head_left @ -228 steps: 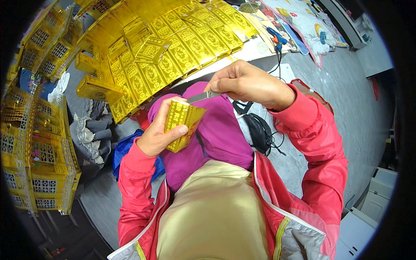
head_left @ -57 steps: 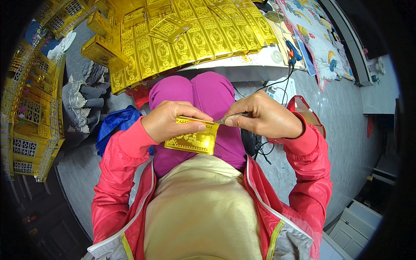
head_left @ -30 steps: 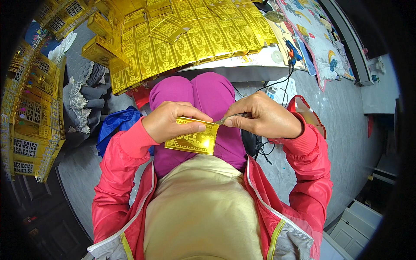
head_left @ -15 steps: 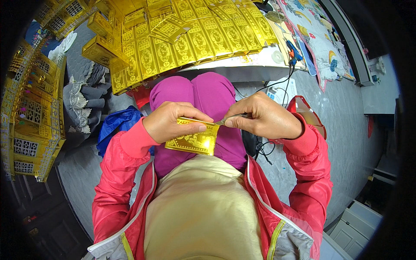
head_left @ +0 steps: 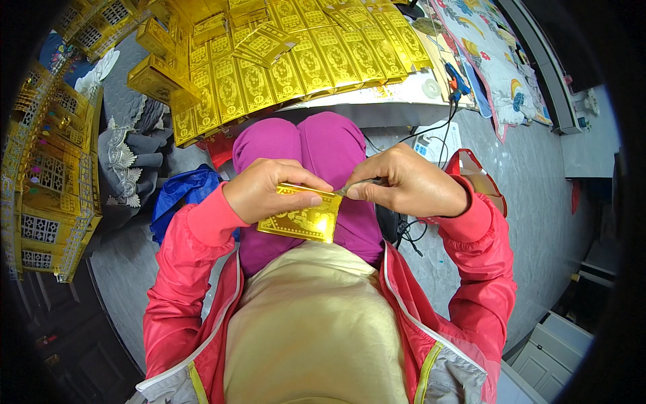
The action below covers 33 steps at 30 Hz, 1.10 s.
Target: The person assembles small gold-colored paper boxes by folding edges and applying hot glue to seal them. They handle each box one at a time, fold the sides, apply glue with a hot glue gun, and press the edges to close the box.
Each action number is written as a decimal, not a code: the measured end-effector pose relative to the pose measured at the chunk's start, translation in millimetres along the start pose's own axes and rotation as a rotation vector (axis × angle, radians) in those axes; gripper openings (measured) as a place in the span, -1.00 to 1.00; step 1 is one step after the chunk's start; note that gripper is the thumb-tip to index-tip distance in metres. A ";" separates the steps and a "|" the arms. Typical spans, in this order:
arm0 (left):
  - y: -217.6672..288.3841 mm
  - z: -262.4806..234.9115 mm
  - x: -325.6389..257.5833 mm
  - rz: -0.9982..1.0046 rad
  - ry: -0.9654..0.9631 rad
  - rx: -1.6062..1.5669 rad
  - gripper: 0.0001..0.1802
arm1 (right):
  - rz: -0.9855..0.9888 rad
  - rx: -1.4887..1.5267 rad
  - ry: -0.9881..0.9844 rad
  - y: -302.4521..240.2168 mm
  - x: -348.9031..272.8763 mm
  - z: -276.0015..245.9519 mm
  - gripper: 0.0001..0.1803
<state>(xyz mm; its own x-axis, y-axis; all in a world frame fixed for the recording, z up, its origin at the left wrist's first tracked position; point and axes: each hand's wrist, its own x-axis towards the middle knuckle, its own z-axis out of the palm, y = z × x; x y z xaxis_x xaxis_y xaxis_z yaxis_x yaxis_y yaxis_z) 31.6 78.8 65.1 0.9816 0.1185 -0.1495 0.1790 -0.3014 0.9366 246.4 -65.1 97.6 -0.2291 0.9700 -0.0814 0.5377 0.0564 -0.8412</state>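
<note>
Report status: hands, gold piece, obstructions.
Left hand gripping gold piece. Right hand pinching metal tool, mostly hidden, at the piece's upper right corner. No obstruction visible between hands.

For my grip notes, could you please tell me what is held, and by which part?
Left hand: gold box, by its upper edge. Right hand: grey tool, pinched near its tip.

Apparently a home craft corner — floral cloth point(head_left: 488, 64), blue corded tool point(head_left: 457, 82), gold boxes point(head_left: 284, 73).
</note>
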 end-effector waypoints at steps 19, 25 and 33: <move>5.6 -0.8 -8.2 0.159 0.162 0.196 -0.69 | -0.086 -0.322 0.099 -24.5 -15.9 0.4 -0.87; 8.0 -1.2 -10.5 0.189 0.184 0.244 -0.67 | -0.127 -0.367 0.128 -28.7 -19.9 -1.3 -0.86; 10.8 -3.1 -15.4 0.174 0.225 0.155 -0.67 | -0.162 -0.346 0.170 -26.8 -25.1 -2.2 -0.84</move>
<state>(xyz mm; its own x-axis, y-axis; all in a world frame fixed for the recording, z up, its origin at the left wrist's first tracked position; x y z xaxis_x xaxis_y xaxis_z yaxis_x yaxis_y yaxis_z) 18.2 76.6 78.5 0.9622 0.2536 0.0990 0.0346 -0.4744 0.8796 239.6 -90.4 123.4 -0.2119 0.9656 0.1510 0.7534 0.2598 -0.6041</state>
